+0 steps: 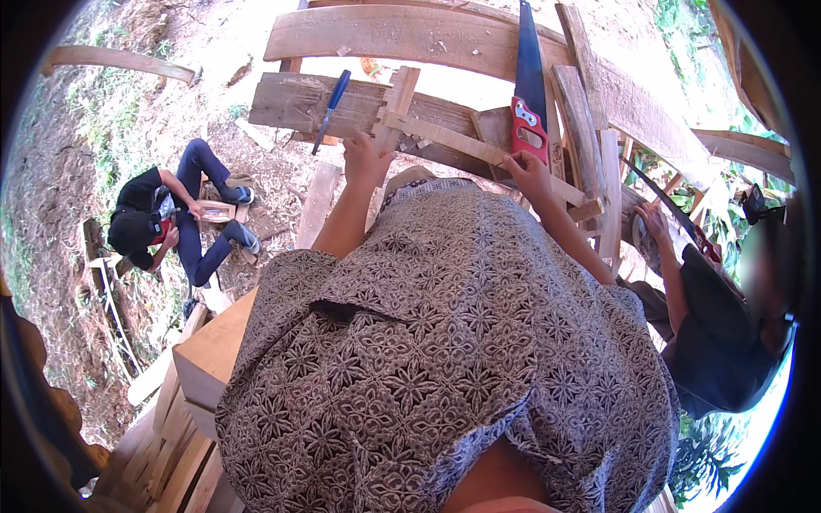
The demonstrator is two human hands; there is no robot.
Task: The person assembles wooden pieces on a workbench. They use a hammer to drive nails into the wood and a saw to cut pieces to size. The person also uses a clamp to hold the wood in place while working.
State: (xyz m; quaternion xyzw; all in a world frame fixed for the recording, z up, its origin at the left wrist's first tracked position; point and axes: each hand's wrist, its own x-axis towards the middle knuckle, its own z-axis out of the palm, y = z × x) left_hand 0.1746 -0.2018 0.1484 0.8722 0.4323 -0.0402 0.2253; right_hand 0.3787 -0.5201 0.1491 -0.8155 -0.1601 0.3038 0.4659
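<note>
The left hand (366, 160) presses down on a narrow wooden batten (445, 137) lying slantwise across the plank bench (299, 101); its fingers are hidden behind the knuckles. The right hand (528, 173) rests on the batten beneath the red-handled handsaw (530, 94), its grip unclear behind the patterned shirt (445, 342)

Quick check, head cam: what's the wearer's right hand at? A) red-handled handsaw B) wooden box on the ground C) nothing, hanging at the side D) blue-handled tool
A: the right hand sits just below the red handle of the handsaw, whose blade runs up across the planks; a firm grip cannot be told. The blue-handled tool lies untouched on a plank, up and left of the left hand, which rests on a thin wooden strip.
</note>
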